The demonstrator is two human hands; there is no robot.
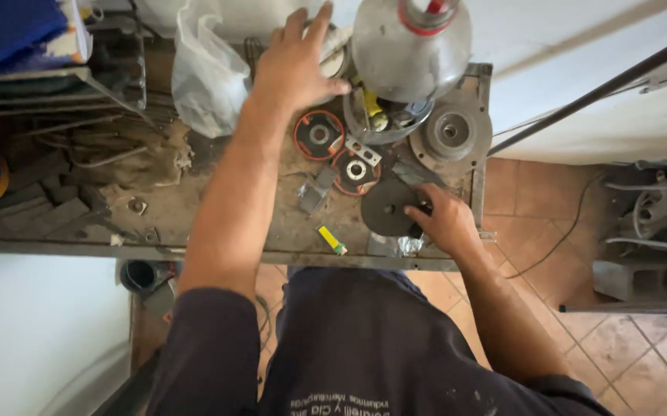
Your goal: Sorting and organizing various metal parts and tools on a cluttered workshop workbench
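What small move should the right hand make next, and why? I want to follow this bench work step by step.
Probably lift the dark grinding disc clear of the workbench. The right hand already has its fingers on the disc's right edge, and the disc lies flat near the bench's front edge. The left hand is busy further back, spread over a round object beside the plastic bag.

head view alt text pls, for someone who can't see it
Seen from above, a person's right hand rests on a dark disc on a cluttered workbench, while the left hand reaches toward the back beside a plastic bag. Two red-rimmed discs lie between them.
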